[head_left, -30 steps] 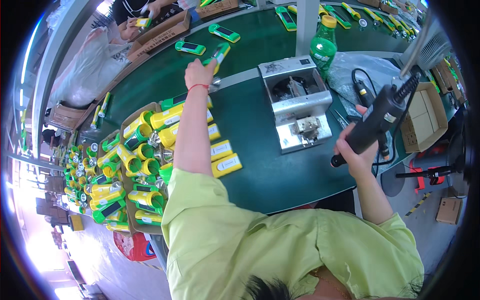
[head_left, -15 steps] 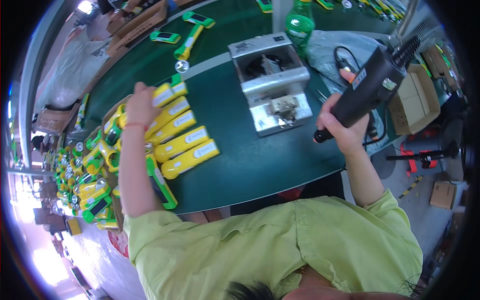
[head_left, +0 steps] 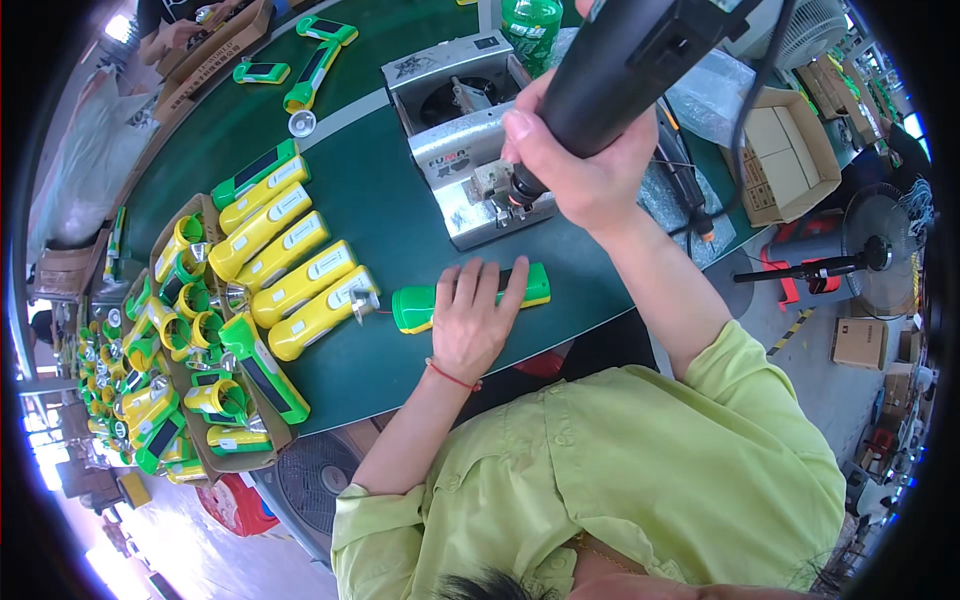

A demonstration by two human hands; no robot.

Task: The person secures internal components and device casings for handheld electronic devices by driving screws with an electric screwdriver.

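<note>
My left hand (head_left: 468,318) lies over a green and yellow flashlight (head_left: 413,307) on the table, its fingers wrapped across the dark panel on top. A silvery reflector (head_left: 362,304) sits just off its open end, joined by a thin wire. My right hand (head_left: 592,172) grips a thick black electric screwdriver (head_left: 640,75). Its tip points down at the front of a metal screw feeder (head_left: 450,158); whether a screw is on it I cannot tell. Several yellow flashlight bodies (head_left: 300,275) lie in a row left of my left hand.
Cardboard boxes (head_left: 268,458) of flashlight parts line the left edge. A green bottle (head_left: 530,30) stands behind the feeder. Right of it lie another corded black tool (head_left: 685,180), bubble wrap (head_left: 715,85) and a cardboard box (head_left: 783,165). Another person's hand (head_left: 180,35) works at far left.
My left hand has come from the row of flashlights to the table's middle, now holding a green and yellow one. My right hand has swung the screwdriver left, its tip now at the feeder.
</note>
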